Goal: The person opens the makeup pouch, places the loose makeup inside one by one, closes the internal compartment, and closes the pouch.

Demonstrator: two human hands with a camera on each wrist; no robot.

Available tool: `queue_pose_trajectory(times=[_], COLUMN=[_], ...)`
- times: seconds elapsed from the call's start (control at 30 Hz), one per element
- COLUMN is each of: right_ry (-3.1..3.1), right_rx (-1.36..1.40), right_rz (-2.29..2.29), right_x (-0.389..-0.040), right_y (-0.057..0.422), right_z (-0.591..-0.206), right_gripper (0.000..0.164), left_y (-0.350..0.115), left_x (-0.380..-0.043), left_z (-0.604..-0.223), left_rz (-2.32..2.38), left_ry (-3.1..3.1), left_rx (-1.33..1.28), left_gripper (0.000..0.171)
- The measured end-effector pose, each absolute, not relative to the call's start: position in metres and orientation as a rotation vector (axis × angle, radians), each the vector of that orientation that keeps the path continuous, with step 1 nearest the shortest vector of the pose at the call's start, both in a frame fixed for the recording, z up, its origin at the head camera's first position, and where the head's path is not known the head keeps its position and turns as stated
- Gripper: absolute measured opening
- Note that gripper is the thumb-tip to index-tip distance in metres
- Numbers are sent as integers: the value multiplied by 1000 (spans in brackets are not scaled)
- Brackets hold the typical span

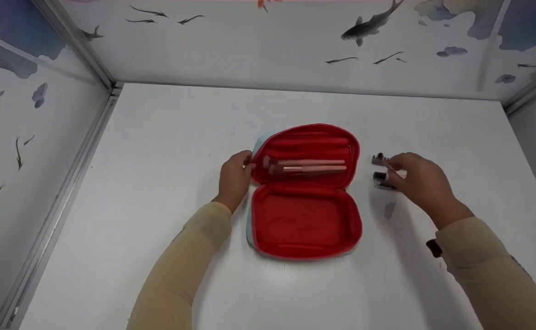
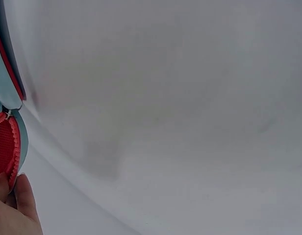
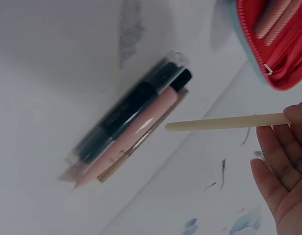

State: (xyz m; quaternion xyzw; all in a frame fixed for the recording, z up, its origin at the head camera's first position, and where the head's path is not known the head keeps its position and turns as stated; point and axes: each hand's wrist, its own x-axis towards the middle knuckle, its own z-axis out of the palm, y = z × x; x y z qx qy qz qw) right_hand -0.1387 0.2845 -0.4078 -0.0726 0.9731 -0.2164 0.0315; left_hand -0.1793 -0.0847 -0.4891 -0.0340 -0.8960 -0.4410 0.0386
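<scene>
A red-lined, light-blue zip case [image 1: 304, 220] lies unzipped with its lid [image 1: 314, 142] raised. Two pink-handled makeup brushes [image 1: 314, 169] sit across the inside of the lid. My left hand [image 1: 235, 181] pinches the lid's left edge; the left wrist view shows its fingers on the red zipper rim [image 2: 14, 147]. To the right of the case, my right hand [image 1: 421, 183] holds a slim pale stick [image 3: 224, 122] with a rounded end, like a brush handle. Its other end is hidden by the hand. This stick is above the table, apart from the cosmetics beneath.
Beside the right hand lie a pink tube [image 3: 136, 132] with a black cap, a dark item in clear casing [image 3: 126, 107] and a thin brownish piece [image 3: 116, 169]. The white table [image 1: 158, 206] meets patterned panels [image 1: 249, 50] at the back and left.
</scene>
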Motion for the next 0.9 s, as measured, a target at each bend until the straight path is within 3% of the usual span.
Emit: queue_pose_trajectory(times=[0.37,0.63,0.9], right_ry=[3045,3090,2994], right_rx=[-399,-740,-669], right_rz=[-748,-755,-741], right_x=[-149,-159,-173], right_y=[239,222,201], right_z=[-393,-394,-378], right_gripper=[18,20,24], left_y=[-85,-85,-84], left_x=[-180,-179,-178], left_z=[-493,-493,-493], left_rz=[-1351,-1351,-1347], left_ry=[-2731,-2718,-2710], left_rx=[-100,-119,-126], left_gripper=[14,11,16])
